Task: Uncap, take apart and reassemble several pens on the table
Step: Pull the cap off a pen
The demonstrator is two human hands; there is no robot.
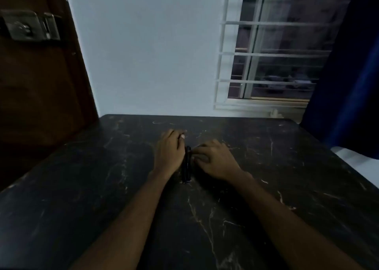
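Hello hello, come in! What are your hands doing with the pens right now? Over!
Left hand and right hand flank the dark pens on the table. Grip unclear, too dim. Nothing in the way.

left hand [169, 153] beside dark pens [187, 165] | right hand [215, 159] touching pens | dark table [82, 187]
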